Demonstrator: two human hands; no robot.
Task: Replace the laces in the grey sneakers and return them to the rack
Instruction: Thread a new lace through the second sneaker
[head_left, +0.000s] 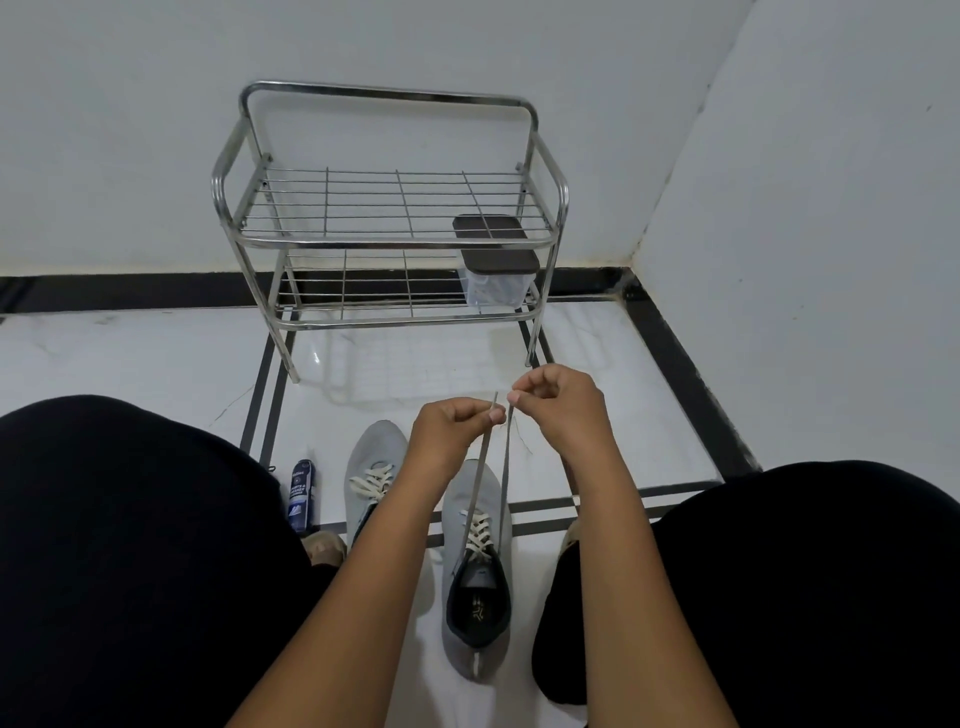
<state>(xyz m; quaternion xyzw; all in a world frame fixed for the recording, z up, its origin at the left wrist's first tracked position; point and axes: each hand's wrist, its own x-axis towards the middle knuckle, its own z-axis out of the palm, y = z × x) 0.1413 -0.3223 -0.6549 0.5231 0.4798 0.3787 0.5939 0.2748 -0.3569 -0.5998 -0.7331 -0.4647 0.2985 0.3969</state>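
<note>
Your left hand (451, 427) has its grip closed in a pinch on one end of a grey lace (480, 467), thumb and fingers curled round it, the tip standing just above the knuckles. Your right hand (563, 402) pinches the other end of the same lace between thumb and forefinger, just beside and slightly higher than the left. Both strands run down taut from your hands to the upper eyelets of the near grey sneaker (478, 613).

That sneaker sits on the floor (130, 353) between your knees, toe pointing toward the rack, its dark inner lining showing. A cream lace (480, 535) criss-crosses its eyelets below the grey strands. The second grey sneaker (371, 467) lies just to its left and a little farther forward, also laced in cream, partly covered by your left forearm.

A dark blue bottle (302, 493) stands on the floor left of the second sneaker, close to your left knee.

The metal rack (389, 244) stands against the wall ahead, well apart from both sneakers. Its lower shelf carries a clear container with a dark lid (498, 280) at the right end; the top shelf holds no shoes
</note>
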